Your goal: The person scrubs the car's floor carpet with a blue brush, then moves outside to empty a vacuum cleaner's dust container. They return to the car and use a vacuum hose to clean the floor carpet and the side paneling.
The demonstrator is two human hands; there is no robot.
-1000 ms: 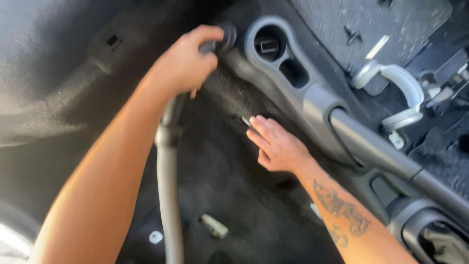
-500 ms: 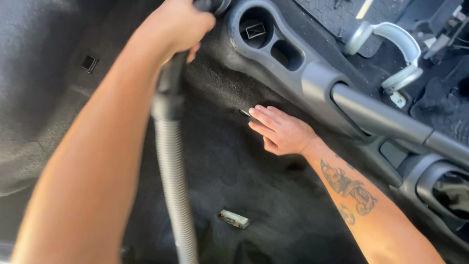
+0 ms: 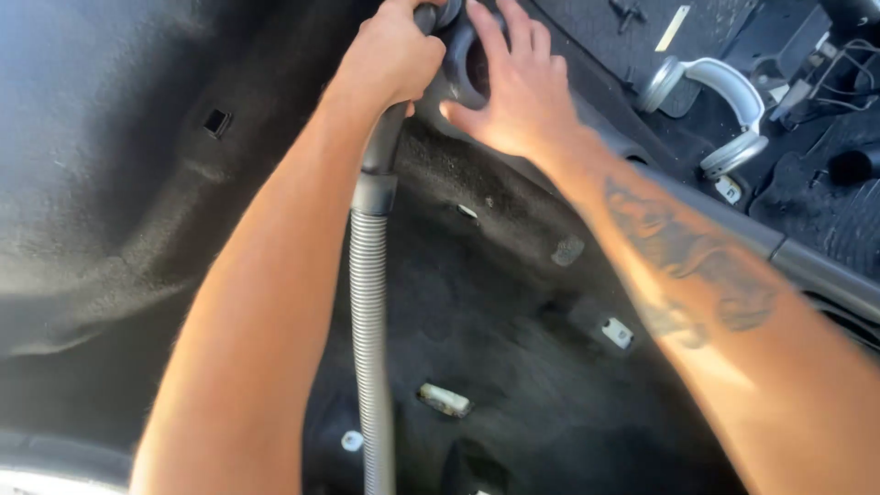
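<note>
My right hand [image 3: 513, 87] has come up off the carpet and now lies spread against the grey plastic console [image 3: 458, 69], beside my left hand [image 3: 394, 55], fist wrapped round the vacuum hose [image 3: 369, 302]. The nozzle tip is cut off at the frame's top. Ribbed grey hose drops over fuzzy black carpet [image 3: 513, 367].

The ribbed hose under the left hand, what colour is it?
Grey; the hose shows clearly in the head view.
</note>
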